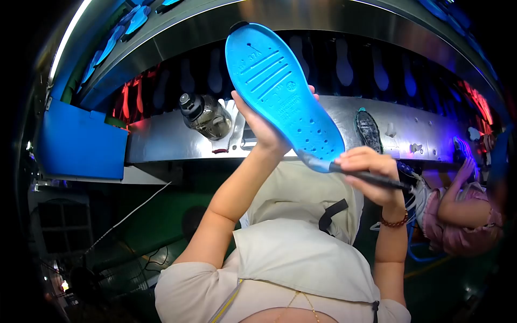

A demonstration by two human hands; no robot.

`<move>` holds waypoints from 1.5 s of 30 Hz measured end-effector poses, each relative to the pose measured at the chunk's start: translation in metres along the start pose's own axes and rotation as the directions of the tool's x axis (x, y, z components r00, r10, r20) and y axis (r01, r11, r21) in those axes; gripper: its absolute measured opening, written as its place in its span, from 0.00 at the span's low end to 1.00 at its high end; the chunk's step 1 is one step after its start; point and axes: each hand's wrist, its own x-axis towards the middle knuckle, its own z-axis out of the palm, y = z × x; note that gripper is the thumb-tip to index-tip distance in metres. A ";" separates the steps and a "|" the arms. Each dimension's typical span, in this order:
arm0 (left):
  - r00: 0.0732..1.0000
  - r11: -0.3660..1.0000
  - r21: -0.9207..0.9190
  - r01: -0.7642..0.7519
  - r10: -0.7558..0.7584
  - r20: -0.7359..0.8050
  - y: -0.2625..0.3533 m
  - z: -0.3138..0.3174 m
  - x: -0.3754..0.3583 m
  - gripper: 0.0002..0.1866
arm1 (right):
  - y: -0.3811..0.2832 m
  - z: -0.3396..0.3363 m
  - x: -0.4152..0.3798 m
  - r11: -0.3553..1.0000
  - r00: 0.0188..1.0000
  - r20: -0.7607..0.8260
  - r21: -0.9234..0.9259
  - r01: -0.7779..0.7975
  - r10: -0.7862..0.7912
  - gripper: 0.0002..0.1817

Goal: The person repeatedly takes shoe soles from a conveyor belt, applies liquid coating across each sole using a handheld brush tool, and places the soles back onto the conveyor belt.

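Observation:
A bright blue shoe sole, with grooves, small holes and raised lettering on the side facing me, is held up over the bench edge. My left hand is closed around its middle from behind, with fingertips showing at its far edge. A black patch shows at the sole's upper end. My right hand grips a slim black-handled tool. The tool's front end meets the sole's lower tip, where blur hides the exact contact and the kind of tool.
On the metal bench stand a dark-capped bottle and, to the right, a dark sole-shaped piece. Behind runs a recess with a row of sole shapes. A blue housing is at left. Another person sits at right.

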 end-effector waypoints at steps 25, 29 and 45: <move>0.635 0.593 0.312 0.742 -0.771 -0.045 0.020 0.010 -0.024 0.29 | -0.032 -0.020 0.009 0.998 0.912 0.410 0.055 -0.024 0.000 0.12; 0.522 0.422 0.519 0.743 -0.851 -0.055 0.026 0.015 -0.022 0.31 | -0.032 -0.022 0.015 0.997 0.887 0.457 -0.059 -0.042 0.064 0.12; 0.706 0.610 0.381 0.695 -0.678 -0.203 0.057 -0.003 -0.029 0.31 | -0.010 -0.034 -0.013 0.988 0.987 0.118 -0.122 -0.098 0.113 0.13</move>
